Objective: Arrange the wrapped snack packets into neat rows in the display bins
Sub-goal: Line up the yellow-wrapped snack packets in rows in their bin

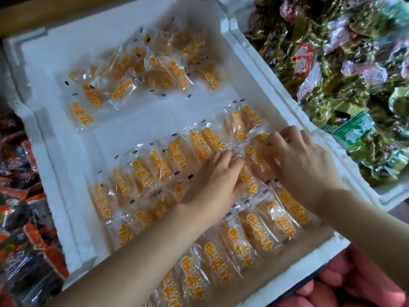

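Inside foam bin [141,120] | left hand [212,180], right hand [303,160] on packets [254,238] | grip unclear

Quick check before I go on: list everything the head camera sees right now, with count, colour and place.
foam bin: one, white, centre of view
rowed packets: dozens, too overlapped to count, clear wrap with orange filling and print, in slanted rows in the bin's near half
loose packets: a jumbled pile, same orange, at the bin's far end
green packets: a heap, green mixed with pink and red, in the next bin to the right
dark packets: a heap, red-orange and black, left of the bin
pink items: several, bottom right, blurred
left hand: on the middle rows
right hand: on packets at the rows' right end, grip unclear
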Action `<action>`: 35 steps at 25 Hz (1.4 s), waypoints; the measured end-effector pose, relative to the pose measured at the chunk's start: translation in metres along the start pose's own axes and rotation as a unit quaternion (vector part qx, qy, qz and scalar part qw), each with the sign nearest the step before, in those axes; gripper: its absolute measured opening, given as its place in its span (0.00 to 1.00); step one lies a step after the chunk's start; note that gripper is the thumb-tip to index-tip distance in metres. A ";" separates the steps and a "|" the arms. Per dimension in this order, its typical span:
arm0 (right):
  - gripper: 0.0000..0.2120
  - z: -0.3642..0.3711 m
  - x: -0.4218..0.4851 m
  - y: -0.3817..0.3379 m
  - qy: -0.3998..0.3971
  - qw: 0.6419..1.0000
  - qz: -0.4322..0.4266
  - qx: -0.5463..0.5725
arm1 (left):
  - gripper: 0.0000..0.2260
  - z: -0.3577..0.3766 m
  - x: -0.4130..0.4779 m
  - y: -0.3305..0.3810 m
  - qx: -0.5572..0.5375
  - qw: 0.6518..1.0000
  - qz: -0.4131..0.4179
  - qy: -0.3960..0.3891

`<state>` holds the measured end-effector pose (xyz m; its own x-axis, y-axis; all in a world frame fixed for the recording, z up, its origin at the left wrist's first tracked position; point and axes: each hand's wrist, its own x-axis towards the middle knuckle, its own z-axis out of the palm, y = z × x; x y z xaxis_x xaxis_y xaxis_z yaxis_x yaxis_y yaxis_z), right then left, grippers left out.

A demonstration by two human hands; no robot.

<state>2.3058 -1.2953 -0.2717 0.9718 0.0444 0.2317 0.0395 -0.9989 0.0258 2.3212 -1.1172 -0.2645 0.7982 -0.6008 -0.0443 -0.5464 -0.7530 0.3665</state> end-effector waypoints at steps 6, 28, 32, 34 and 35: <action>0.16 0.008 0.001 0.008 -0.004 0.999 -0.028 -0.028 | 0.17 0.003 0.000 -0.002 0.010 1.000 0.013 0.011; 0.31 0.051 0.192 -0.062 -0.133 0.967 0.000 0.218 | 0.31 -0.063 0.125 -0.121 -0.002 0.950 -0.250 0.186; 0.25 0.051 0.198 -0.057 -0.105 0.977 -0.040 0.182 | 0.36 -0.063 0.150 -0.148 -0.070 0.936 -0.308 0.155; 0.25 0.046 0.194 -0.054 -0.104 0.974 -0.053 0.193 | 0.31 -0.059 0.147 -0.144 -0.050 0.942 -0.293 0.156; 0.25 0.043 0.191 -0.053 -0.102 0.974 -0.054 0.197 | 0.29 -0.057 0.144 -0.140 -0.049 0.944 -0.285 0.156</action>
<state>2.4996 -1.2341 -0.2701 0.9812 0.1861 0.0501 0.1919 -0.9185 -0.3457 2.5271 -1.0833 -0.2689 0.9998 0.0148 0.0100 0.0087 -0.8923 0.4514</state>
